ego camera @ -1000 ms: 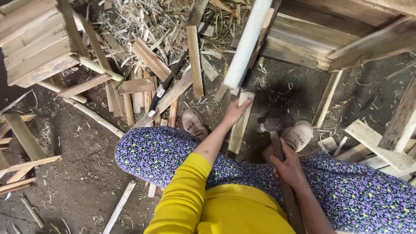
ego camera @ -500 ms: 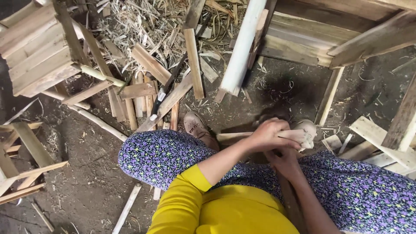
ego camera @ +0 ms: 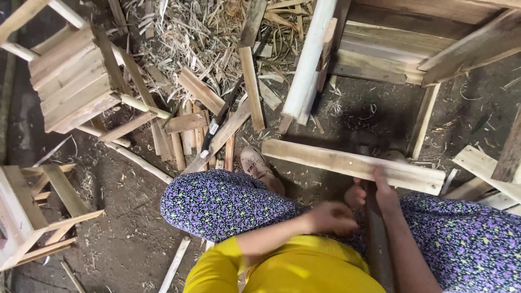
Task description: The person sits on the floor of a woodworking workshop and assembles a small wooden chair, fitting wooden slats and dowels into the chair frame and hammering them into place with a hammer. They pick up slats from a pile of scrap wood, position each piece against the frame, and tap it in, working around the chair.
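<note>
A pale wooden plank lies crosswise just in front of my knees, above my purple flowered trousers. My right hand sits at the plank's near edge with its fingers closed round a dark upright handle that stands between my legs. My left hand rests over my lap beside that handle, curled into a loose fist. It is blurred, and I cannot make out anything inside it. A tan shoe pokes out past my left knee, close to the plank's left end.
Two small slatted wooden stools stand at the left, one at the back and one nearer. Loose slats, a dark narrow tool and straw litter the dirt floor. A pale round pole leans beside a big wooden frame.
My left hand reached out to a slat, swung it round crosswise in front of my knees, let go and drew back to my lap. The right hand stayed on the dark handle.
</note>
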